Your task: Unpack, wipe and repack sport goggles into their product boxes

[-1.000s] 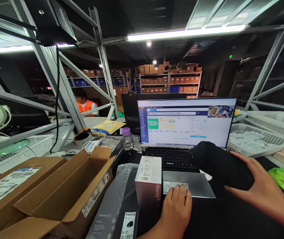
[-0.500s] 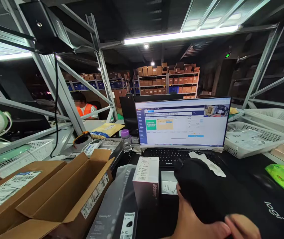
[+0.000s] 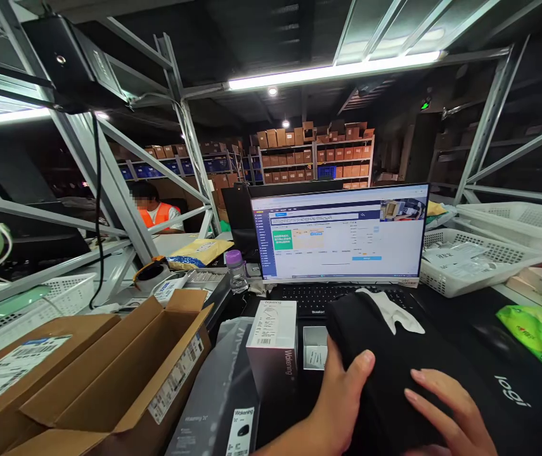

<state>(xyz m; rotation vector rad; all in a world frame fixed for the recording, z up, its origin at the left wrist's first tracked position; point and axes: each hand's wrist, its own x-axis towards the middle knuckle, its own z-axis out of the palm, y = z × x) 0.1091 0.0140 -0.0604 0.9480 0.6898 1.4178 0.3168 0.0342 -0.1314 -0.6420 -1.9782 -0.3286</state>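
A folded black garment [image 3: 385, 354] lies on the dark desk mat in front of the keyboard [image 3: 328, 299]. My left hand [image 3: 340, 392] grips its left edge, thumb on top of the cloth. My right hand [image 3: 446, 411] rests flat on the garment with fingers stretched out. A white glove-like cloth [image 3: 392, 311] lies at the garment's far edge. Just left of my left hand stand a white Wakening box [image 3: 273, 348] and a small white labelled packet [image 3: 315, 349]. A grey Wakening bag [image 3: 225, 399] lies under the box.
A monitor [image 3: 340, 231] stands behind the keyboard. Open cardboard boxes [image 3: 123, 373] sit at the left. White baskets [image 3: 480, 259] and a green packet [image 3: 539, 332] are at the right. A bottle [image 3: 236, 269] stands near the monitor. A person in an orange vest [image 3: 156, 212] sits beyond the shelving.
The black garment moved from the right to the middle of the mat, covering the grey sheet. My left hand left the packet and took the garment's edge; my right hand now lies on top.
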